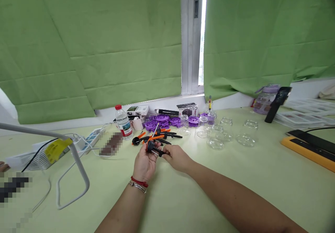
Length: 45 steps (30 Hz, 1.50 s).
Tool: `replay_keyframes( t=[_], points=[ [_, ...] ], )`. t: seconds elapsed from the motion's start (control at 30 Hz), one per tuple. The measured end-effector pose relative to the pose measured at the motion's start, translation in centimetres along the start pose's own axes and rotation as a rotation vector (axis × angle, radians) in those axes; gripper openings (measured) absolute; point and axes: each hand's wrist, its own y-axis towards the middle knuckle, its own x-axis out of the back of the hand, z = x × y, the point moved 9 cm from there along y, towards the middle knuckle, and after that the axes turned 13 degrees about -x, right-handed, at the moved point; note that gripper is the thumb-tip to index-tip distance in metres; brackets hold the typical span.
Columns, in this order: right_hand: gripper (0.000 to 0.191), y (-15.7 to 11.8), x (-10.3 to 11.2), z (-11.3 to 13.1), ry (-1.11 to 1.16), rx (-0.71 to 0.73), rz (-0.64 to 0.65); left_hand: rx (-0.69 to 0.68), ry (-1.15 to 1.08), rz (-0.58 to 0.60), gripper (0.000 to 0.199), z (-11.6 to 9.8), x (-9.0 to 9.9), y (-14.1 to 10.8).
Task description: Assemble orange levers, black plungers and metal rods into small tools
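A black-and-orange tool with a round black head and a short metal rod point(151, 146) is held between my two hands above the table. My left hand point(145, 165) is palm up, its fingers curled round the head. With thumb and fingers, my right hand point(176, 157) pinches the black end of the same tool. Just beyond lie several similar black-and-orange tools point(167, 134) in a loose pile, partly hidden by the held one. A pale rod point(156, 128) sticks up from among them.
Purple plastic discs point(162, 120) are heaped behind the pile, near a red-capped water bottle point(123, 123) and small boxes point(137, 110). Clear glass jars point(246, 135) stand to the right. A grey metal frame point(85, 180), power strip point(92, 137) and cables are at left; an orange-and-black device point(309, 151) is far right.
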Motion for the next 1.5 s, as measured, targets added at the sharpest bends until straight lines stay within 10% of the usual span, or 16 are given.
replay_keyframes(
  t=[1.5],
  points=[
    [0.006,0.1,-0.6,-0.2,0.089,0.008,-0.031,-0.250,0.090,0.100,0.012,-2.1,0.3,0.8]
  ],
)
